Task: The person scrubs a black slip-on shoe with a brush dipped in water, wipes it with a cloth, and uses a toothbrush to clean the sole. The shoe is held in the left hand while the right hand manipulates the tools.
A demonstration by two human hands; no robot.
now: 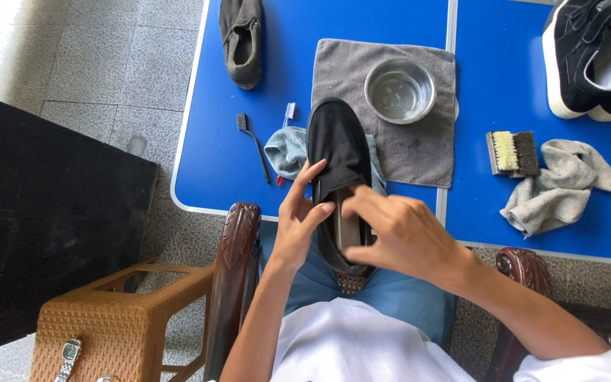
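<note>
1. At frame centre, a black cloth slip-on shoe [339, 163] is gripped by the left hand [297, 226]; right hand [397, 237] fingers are pressed inside its opening.
2. Beyond, on the blue bench [228, 163], a round steel bowl [400, 90] is seen on a grey towel [419, 152].

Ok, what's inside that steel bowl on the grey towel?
The steel bowl looks to hold only a little clear water; its wet bottom shows through. The grey towel lies under it, hidden beneath the bowl itself.
</note>
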